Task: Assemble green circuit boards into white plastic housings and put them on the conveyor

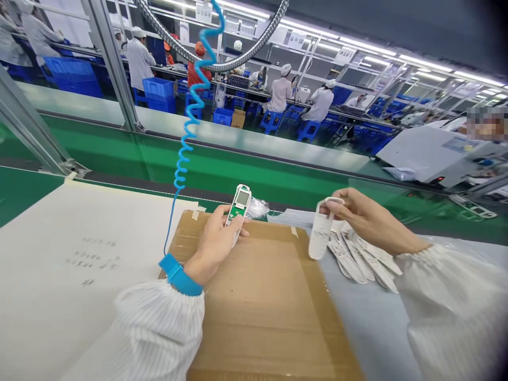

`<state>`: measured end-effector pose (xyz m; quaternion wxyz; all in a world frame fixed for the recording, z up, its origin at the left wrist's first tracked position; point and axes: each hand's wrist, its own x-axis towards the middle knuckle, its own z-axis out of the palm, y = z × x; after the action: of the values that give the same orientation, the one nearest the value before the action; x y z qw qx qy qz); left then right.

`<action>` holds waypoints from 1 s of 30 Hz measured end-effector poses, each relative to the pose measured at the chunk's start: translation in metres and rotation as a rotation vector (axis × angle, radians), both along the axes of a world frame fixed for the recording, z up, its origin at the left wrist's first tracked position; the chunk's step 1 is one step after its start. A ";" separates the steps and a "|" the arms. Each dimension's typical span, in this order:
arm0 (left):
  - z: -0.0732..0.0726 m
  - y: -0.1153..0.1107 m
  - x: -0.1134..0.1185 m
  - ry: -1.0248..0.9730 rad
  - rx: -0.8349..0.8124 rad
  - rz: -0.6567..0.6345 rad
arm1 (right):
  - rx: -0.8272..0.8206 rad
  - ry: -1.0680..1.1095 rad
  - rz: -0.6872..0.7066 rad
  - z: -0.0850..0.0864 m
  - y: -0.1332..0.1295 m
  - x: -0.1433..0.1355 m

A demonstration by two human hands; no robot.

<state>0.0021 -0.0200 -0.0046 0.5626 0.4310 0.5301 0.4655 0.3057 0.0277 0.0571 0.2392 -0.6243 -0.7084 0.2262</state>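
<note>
While my left hand (216, 241) closes around a small device (238, 207), its screen and green board tipped up toward me so I can see them, my right hand (367, 217) pinches a white cover (320, 235) by its top end and lets it hang above the counter (47, 275). Both grips are closed, each on its own piece, and the two pieces are apart. More white covers (365, 259) lie fanned just under my right wrist (close by for picking). A cardboard sheet (257, 307) lies below both hands, bare across its middle, which leaves room to lower either piece. A blue wrist strap (179, 275) with a coiled cord (190, 121) rises off my left wrist, away from my hands.
</note>
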 end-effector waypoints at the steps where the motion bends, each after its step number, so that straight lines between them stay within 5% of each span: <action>1: -0.002 0.000 0.000 0.009 0.009 -0.008 | -0.015 0.131 -0.005 0.003 -0.001 -0.014; 3: -0.007 0.001 0.000 0.050 0.043 -0.010 | -0.037 0.387 -0.008 -0.002 -0.003 -0.046; 7: -0.017 0.005 -0.002 0.136 0.134 0.025 | -0.113 0.797 -0.044 -0.044 -0.006 -0.112; 11: -0.015 0.006 -0.004 0.212 0.145 0.021 | -0.212 1.113 -0.020 -0.077 -0.016 -0.146; 17: -0.002 0.007 -0.008 0.157 -0.062 0.038 | -0.223 1.123 0.324 -0.088 -0.025 -0.133; 21: -0.005 0.008 -0.010 0.360 0.204 0.129 | -0.210 1.151 0.281 -0.094 -0.021 -0.125; 24: -0.009 0.006 -0.008 0.438 0.411 0.030 | -0.181 1.177 0.238 -0.095 -0.019 -0.126; 30: -0.016 0.002 -0.002 0.475 0.466 -0.120 | -0.130 1.171 0.199 -0.093 -0.019 -0.126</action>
<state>0.0004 -0.0180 -0.0206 0.3361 0.6750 0.4994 0.4266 0.1796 0.0091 -0.0364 0.5287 -0.3401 -0.4985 0.5970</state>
